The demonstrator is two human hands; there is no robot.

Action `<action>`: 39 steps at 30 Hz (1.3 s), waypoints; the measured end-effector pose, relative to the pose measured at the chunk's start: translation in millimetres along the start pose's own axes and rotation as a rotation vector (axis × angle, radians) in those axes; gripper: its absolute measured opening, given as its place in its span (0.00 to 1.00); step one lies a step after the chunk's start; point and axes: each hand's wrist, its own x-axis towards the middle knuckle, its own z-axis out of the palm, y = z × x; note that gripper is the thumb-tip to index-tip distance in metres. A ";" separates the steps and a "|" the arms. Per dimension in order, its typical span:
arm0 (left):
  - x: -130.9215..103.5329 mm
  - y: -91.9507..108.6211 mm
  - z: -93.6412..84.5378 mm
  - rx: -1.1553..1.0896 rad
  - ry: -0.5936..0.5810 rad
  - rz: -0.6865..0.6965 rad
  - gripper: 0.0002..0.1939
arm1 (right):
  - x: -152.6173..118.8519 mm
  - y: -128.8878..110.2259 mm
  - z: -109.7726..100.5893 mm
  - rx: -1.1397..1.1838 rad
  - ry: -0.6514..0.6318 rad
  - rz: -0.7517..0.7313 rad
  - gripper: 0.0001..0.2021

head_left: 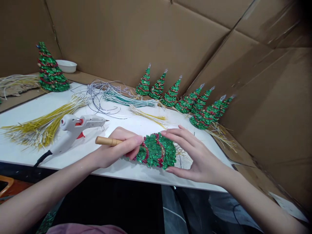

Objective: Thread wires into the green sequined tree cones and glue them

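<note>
A glittery green tree with red garlands [153, 151] lies on its side near the front edge of the white table. My left hand [122, 144] is closed round a tool with a wooden handle [107, 141], its fingers against the narrow part of the tree; the tool's tip is hidden. From the right, my right hand [192, 154] holds the tree's wide base between its thumb and fingers. A white glue gun [73, 130] rests left of my left hand, nozzle pointing right.
Yellow and white wires [48, 123] lie at the left, with green and white wires [129, 99] behind. Several small trees [170, 92] line the cardboard wall [136, 39]. A larger tree [50, 73] and a white bowl [67, 66] stand back left.
</note>
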 end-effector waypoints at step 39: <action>-1.6 14.9 15.4 0.554 -0.125 0.425 0.20 | 6.1 14.3 -2.7 0.269 -0.099 0.071 0.34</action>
